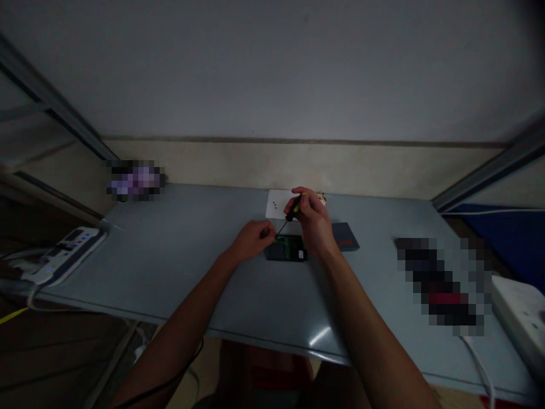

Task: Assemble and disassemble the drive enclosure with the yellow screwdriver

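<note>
My right hand (313,218) is closed round the black and yellow handle of a screwdriver (293,213). The thin shaft slants down and left to the upper left part of an opened dark device (272,253) with a green circuit board. At the device's upper left corner, my left hand (255,238) is closed, its fingertips pinched by a small dark thing too dim to name. Behind the device lies a white card (271,213) with several small dark specks on it, partly hidden by my right hand.
A dark grey flat box or cover (344,233) lies right of the device. On the left edge of the desk (183,284) rests a white power strip (76,255) with cables. Blurred-out items lie at the back left and the right, near a white box-like thing (517,307).
</note>
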A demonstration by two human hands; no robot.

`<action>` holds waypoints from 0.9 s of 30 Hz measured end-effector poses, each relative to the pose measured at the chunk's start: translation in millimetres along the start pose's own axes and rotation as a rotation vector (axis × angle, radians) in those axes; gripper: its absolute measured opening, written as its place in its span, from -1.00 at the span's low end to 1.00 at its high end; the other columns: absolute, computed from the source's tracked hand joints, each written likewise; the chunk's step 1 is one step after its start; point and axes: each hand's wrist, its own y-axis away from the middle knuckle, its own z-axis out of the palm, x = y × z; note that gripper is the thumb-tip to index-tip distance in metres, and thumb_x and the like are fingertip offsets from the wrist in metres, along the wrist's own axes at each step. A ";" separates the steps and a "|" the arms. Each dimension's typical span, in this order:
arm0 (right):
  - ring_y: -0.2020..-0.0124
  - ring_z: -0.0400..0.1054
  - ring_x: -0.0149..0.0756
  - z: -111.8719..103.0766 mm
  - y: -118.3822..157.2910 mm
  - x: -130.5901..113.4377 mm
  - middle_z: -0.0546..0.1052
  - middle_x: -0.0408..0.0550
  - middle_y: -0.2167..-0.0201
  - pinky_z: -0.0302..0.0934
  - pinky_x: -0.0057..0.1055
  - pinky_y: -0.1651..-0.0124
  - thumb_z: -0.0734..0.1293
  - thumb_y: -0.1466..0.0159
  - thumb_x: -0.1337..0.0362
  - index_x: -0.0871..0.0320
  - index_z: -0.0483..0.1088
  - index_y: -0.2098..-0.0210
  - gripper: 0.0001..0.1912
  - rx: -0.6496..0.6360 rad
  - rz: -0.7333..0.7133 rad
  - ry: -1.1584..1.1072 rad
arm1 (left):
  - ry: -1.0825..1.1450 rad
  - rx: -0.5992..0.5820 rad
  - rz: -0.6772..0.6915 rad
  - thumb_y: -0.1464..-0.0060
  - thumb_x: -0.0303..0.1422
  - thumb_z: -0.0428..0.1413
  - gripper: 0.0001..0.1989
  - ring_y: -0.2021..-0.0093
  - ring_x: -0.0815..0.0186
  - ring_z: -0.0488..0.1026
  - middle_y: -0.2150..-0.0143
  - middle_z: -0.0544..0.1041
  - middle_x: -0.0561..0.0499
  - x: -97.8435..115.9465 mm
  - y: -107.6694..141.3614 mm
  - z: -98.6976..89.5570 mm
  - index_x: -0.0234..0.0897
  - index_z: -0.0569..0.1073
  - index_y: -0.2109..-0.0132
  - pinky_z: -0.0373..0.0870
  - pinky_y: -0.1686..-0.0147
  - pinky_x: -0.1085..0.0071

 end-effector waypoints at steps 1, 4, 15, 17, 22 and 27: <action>0.31 0.35 -0.29 1.8 0.8 -0.2 0.43 -0.14 0.37 0.24 -0.29 0.18 0.39 -0.34 -0.04 -0.03 0.47 0.07 -0.71 -0.002 0.010 -0.044 | -0.006 0.001 -0.006 -0.18 -0.37 0.08 -0.86 0.44 0.39 0.32 0.45 0.44 0.11 0.2 0.0 0.0 -0.30 0.48 0.33 0.16 0.39 0.47; 0.37 0.27 -0.30 8.1 2.9 1.2 0.34 -0.15 0.41 0.24 -0.29 0.22 0.35 -0.34 -0.04 -0.03 0.44 0.08 -0.72 0.021 -0.015 -0.180 | -0.023 -0.001 -0.024 -0.18 -0.37 0.07 -0.85 0.45 0.39 0.32 0.46 0.44 0.11 2.1 -0.1 -0.4 -0.29 0.48 0.33 0.16 0.39 0.47; 0.44 0.18 -0.31 11.7 3.5 2.9 0.25 -0.17 0.46 0.18 -0.32 0.32 0.33 -0.33 -0.06 -0.02 0.40 0.15 -0.72 0.071 -0.054 -0.192 | 0.008 0.003 -0.002 -0.19 -0.38 0.07 -0.85 0.45 0.40 0.31 0.46 0.43 0.12 0.2 0.5 0.4 -0.30 0.48 0.32 0.15 0.40 0.47; 0.43 0.19 -0.30 12.0 4.0 3.6 0.26 -0.16 0.45 0.19 -0.31 0.31 0.32 -0.34 -0.07 -0.02 0.39 0.16 -0.71 0.079 -0.064 -0.173 | 0.005 -0.007 -0.007 -0.21 -0.37 0.06 -0.84 0.45 0.40 0.31 0.47 0.43 0.12 1.3 0.3 0.3 -0.30 0.48 0.32 0.14 0.41 0.47; 0.42 0.19 -0.29 11.9 5.0 3.7 0.27 -0.15 0.44 0.19 -0.30 0.29 0.30 -0.35 -0.07 -0.03 0.39 0.15 -0.72 0.089 -0.084 -0.172 | -0.007 0.006 0.002 -0.24 -0.36 0.06 -0.82 0.46 0.40 0.32 0.47 0.43 0.11 3.6 -0.3 0.5 -0.30 0.49 0.31 0.15 0.41 0.46; 0.41 0.20 -0.29 13.7 6.3 3.8 0.29 -0.13 0.45 0.21 -0.30 0.29 0.33 -0.33 -0.04 -0.02 0.43 0.16 -0.74 0.096 -0.061 -0.214 | -0.026 0.009 0.019 -0.25 -0.36 0.05 -0.81 0.45 0.39 0.31 0.47 0.42 0.11 2.4 -0.5 1.3 -0.29 0.48 0.33 0.14 0.40 0.46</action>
